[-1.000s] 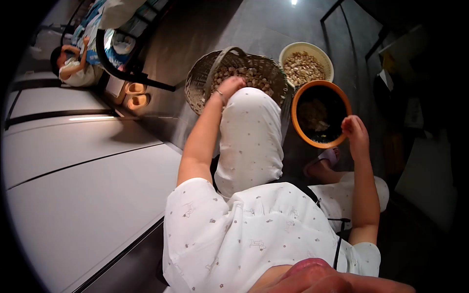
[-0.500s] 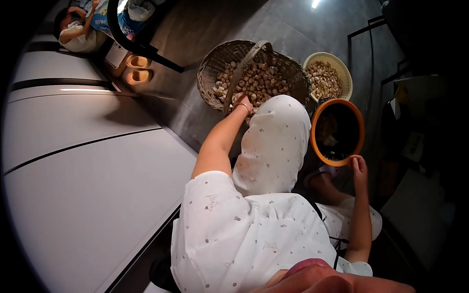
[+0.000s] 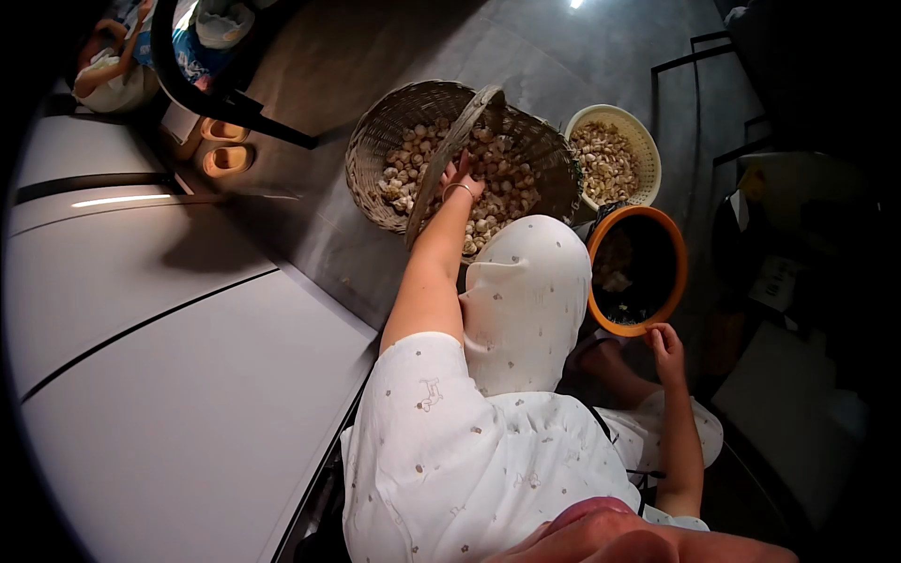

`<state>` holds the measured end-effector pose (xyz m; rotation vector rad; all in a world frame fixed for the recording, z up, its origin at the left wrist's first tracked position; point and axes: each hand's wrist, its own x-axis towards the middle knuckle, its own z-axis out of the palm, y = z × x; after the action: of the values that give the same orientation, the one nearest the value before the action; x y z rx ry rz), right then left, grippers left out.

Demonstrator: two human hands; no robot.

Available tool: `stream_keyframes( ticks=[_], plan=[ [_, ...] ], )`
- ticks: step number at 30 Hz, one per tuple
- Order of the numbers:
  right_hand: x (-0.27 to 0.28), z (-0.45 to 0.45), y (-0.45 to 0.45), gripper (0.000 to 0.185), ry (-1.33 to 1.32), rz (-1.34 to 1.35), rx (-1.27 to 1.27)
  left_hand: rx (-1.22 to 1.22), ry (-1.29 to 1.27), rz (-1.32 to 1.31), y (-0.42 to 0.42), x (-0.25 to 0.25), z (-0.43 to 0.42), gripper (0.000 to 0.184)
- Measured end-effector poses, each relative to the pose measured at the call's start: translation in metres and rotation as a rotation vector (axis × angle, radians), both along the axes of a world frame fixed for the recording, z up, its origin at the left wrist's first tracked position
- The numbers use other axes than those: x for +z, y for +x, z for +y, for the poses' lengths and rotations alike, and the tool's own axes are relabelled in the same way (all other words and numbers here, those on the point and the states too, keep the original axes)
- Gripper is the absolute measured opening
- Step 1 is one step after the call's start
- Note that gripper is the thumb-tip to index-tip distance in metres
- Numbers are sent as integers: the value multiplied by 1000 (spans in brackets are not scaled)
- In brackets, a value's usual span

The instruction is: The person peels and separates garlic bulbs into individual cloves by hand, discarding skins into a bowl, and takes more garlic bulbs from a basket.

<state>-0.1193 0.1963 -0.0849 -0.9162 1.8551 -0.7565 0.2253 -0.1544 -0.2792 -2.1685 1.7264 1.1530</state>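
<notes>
My left hand (image 3: 461, 182) reaches under the handle of a wicker basket (image 3: 374, 141), its fingers apart over a heap of garlic bulbs (image 3: 511, 183). Nothing is visibly held in it. My right hand (image 3: 665, 351) is closed, fingertips together against the lower edge of a bin's orange rim (image 3: 680, 272). Whatever those fingers hold, if anything, is too small to make out. Inside the dark-lined bin lies some pale debris (image 3: 616, 281). Behind the bin, a cream perforated bowl (image 3: 649, 159) contains many loose garlic cloves (image 3: 605, 155).
My raised knee (image 3: 528, 281) is close to the basket's near side. White cabinet fronts (image 3: 178, 394) run along the left. Orange clogs (image 3: 227, 160) and a black metal frame (image 3: 272, 127) lie beyond. Another person (image 3: 108, 84) is at the upper left. Dark chair legs (image 3: 694, 61) stand upper right.
My left hand has moved farther into the basket, and its fingers have spread. My right hand stays by the bin rim, now at its lower edge. The camera view has shifted.
</notes>
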Motion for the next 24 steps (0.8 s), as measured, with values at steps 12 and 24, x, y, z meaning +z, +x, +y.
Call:
stream_keyframes(
  ticks=[12, 24],
  plan=[
    [1, -10, 0, 13, 26, -54, -17, -539, -50, 64, -32, -14, 77, 47],
    [0, -5, 3, 14, 82, -66, -56, -258, -197, -79, -28, -17, -19, 57]
  ],
)
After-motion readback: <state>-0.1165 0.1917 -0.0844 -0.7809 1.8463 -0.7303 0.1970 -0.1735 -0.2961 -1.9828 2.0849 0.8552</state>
